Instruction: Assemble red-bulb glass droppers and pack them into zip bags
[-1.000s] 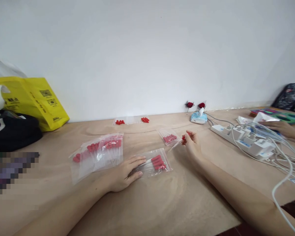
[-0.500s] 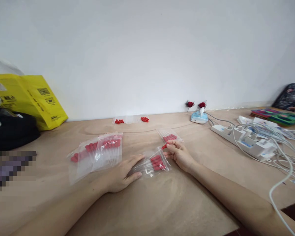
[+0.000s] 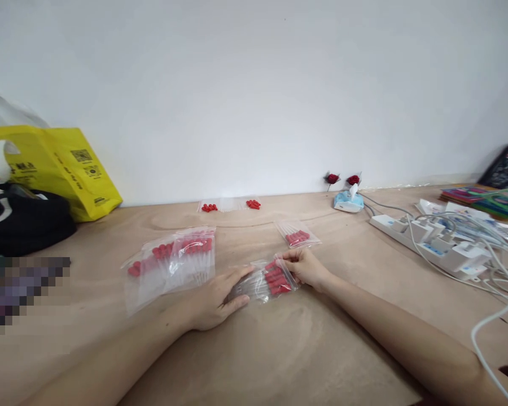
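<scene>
A clear zip bag (image 3: 259,293) lies flat between my hands, with several red-tipped sticks (image 3: 275,276) in it, their red ends towards the right. My left hand (image 3: 220,299) rests on the table at the bag's left end, thumb and index finger apart on either side of it. At the bag's upper right corner, my right hand (image 3: 305,268) has thumb and fingers pinched on the bag's edge, close to the uppermost red end. The fingertips partly cover that corner. Just beyond my right hand lies another bag of red-tipped sticks (image 3: 297,237).
Overlapping filled bags (image 3: 169,265) lie left; two red clusters in bags (image 3: 228,204) lie by the wall. A yellow bag (image 3: 80,175) and black cap (image 3: 29,220) stand left. Right are a tissue pack (image 3: 347,202), dark red flowers (image 3: 353,180), power strip (image 3: 432,248) and cables.
The red-tipped stick in my right fingers has gone from outside the bag's mouth to inside, beside the others. My right hand moved slightly down; my left hand stays at the bag's left end.
</scene>
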`<control>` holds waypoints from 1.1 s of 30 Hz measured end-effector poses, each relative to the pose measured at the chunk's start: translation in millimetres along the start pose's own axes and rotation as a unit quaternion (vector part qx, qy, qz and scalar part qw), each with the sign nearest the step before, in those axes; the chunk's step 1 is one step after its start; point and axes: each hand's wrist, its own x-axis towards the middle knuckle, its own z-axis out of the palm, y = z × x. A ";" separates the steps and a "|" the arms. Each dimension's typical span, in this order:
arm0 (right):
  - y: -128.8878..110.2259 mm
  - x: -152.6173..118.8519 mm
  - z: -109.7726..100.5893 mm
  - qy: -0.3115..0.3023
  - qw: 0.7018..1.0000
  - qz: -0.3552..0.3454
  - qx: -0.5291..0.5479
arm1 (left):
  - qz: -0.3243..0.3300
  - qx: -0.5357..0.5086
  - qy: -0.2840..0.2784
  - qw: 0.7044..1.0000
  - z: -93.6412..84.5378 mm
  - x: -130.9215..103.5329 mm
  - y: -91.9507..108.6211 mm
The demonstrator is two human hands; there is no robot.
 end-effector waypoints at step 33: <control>9.4 -8.5 -10.8 -0.017 0.840 -0.395 -0.371 | 0.058 0.117 0.196 0.972 15.7 23.3 10.8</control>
